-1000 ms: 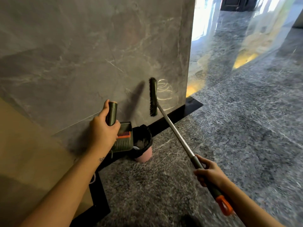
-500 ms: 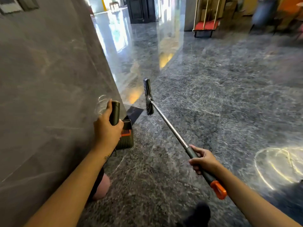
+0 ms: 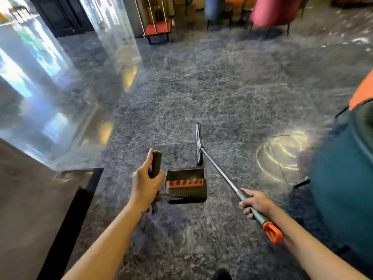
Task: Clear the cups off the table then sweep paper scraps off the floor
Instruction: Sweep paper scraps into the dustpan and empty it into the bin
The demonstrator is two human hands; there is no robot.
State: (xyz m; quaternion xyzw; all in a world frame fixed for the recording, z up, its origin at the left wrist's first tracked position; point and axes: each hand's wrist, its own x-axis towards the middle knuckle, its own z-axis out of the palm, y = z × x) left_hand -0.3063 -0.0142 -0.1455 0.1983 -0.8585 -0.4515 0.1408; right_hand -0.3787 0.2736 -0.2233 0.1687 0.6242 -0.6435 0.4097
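The dark dustpan (image 3: 186, 175), orange comb inside, hangs from its upright handle. The silver-shafted broom (image 3: 219, 169) slants forward beside it.

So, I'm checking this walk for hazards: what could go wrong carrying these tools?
The broom, gripped by the right hand near its end, juts forward and may clip the chair leg on the right. The dustpan, held by the left hand, could knock the dark wall base.

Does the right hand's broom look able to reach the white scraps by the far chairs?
Probably not: the scraps lie far beyond the broom head in the right hand, open floor between.
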